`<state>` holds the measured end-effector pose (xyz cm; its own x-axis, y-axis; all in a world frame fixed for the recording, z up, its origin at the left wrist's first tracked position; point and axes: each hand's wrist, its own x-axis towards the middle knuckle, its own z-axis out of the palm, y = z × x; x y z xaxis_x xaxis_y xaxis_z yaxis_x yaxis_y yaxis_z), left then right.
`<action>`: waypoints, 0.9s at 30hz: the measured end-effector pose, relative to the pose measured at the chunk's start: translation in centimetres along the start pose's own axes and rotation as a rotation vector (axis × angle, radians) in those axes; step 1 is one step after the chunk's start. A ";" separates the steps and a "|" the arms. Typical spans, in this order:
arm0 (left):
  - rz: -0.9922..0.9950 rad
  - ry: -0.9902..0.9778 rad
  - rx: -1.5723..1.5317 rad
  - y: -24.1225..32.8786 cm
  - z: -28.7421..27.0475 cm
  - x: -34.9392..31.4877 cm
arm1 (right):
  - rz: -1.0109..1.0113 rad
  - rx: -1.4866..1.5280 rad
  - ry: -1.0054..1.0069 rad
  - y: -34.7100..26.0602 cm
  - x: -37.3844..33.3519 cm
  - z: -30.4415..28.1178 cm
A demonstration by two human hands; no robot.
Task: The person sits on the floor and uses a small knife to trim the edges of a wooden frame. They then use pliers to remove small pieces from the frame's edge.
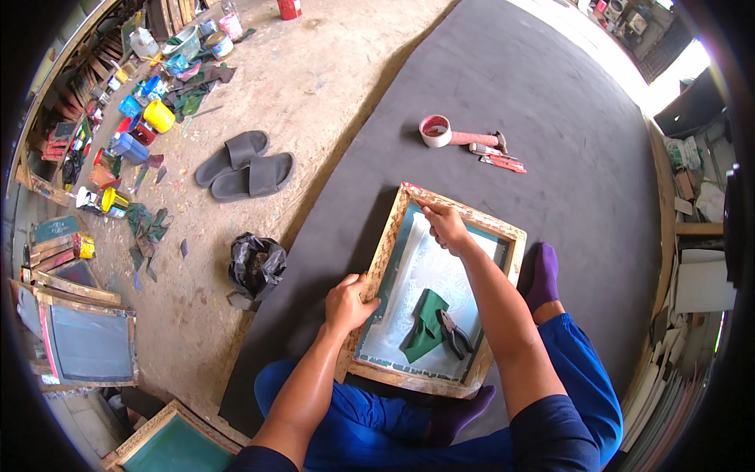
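One frame [417,380] lies at the near middle. The left grip [350,303] is clamped on its left side; the right grip [444,228] is curled at the far left corner, clamped or not I cannot tell. Firm bracing should stop twists; cloth [425,330] and pliers [452,329] could slide if it tilts.

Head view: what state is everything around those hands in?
Wooden screen frame: held by its left side, mesh stretched across.
Left hand: closed around the frame's left side.
Right hand: fingers curled at the far-left corner; any grip unclear.
Pliers: lying inside the frame, handles spread.
Green cloth: creased, lying on the mesh.
Hammer: lying down, handle toward the tape roll.
Sandals: unworn, soles down.
Black plastic bag: crumpled.
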<state>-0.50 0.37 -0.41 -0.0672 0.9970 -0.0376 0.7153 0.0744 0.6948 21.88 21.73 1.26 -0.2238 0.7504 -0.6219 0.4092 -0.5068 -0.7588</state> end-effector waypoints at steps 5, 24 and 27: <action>0.015 -0.026 -0.012 0.7 0.2 0.6 | -0.337 -0.072 0.115 2.4 1.9 -2.1; -0.001 -0.039 -0.003 0.8 0.3 0.5 | -0.409 -0.556 0.354 2.3 -2.2 -0.4; 0.036 0.011 0.002 0.5 0.5 0.4 | -0.390 -0.590 0.357 1.8 -2.4 -0.4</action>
<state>0.18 0.80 -0.49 -0.0493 0.9988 -0.0048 0.7185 0.0389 0.6944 23.48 19.23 1.46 -0.1914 0.9689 -0.1565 0.7835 0.0548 -0.6190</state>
